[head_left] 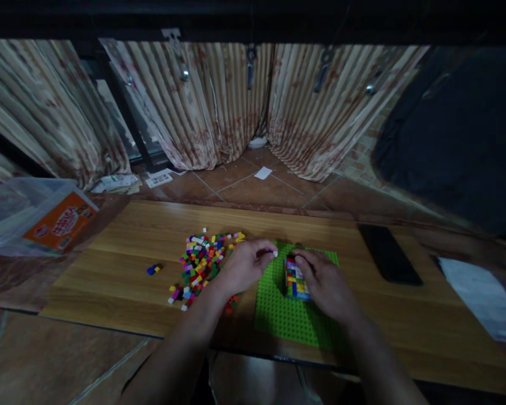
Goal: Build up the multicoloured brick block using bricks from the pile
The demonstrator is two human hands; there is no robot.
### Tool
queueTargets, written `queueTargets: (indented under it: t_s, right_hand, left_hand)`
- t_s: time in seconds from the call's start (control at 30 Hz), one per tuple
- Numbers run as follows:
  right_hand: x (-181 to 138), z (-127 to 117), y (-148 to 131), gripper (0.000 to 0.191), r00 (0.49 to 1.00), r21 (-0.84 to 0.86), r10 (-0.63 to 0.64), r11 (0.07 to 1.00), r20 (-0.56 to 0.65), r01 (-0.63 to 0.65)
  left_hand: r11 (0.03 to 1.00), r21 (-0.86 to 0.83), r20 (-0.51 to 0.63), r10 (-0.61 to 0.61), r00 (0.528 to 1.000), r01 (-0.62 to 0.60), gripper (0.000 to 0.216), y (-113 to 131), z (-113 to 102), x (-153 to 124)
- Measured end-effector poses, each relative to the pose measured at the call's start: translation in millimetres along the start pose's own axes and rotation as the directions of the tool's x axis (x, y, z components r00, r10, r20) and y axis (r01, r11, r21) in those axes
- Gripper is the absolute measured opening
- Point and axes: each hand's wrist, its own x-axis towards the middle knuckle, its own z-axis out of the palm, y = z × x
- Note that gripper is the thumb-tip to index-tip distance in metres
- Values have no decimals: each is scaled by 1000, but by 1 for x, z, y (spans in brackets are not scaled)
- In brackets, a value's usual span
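On baseplate [278, 318], brick block [295, 286] lengthwise fore-and-aft

The room is dim, and the colors look dull. Pale light shows in the window [109, 107] by the striped curtains [223, 107]. The big shape [455, 140] on the right is so dark that its details are lost. Soft shadows lie on the green board [284, 320] below the right hand [322, 278]. The little bricks [202, 259] look fuzzy. Near the sides, the plastic box [8, 225] and the paper [484, 298] look stretched, and the paper is blurry.
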Motion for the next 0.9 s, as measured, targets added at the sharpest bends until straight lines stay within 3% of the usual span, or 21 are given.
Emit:
queueTargets:
  t_s: [0.2, 0.47, 0.9]
  right_hand:
    - [1, -1, -3, 33, 999, -11, -39, 999, 12, 39]
    - [2, -6, -8, 26, 991, -46, -136, 990, -11, 135]
    - [2, -3, -6, 22, 983, -104, -160, 983, -88, 151]
  left_hand:
    - [999, 28, -29, 35, 999, -34, 21, 7, 21, 4]
    - [995, 46, -48, 96, 994, -94, 22, 12, 32, 7]
    - [980, 169, -138, 128, 982, -104, 17, 19, 41, 9]
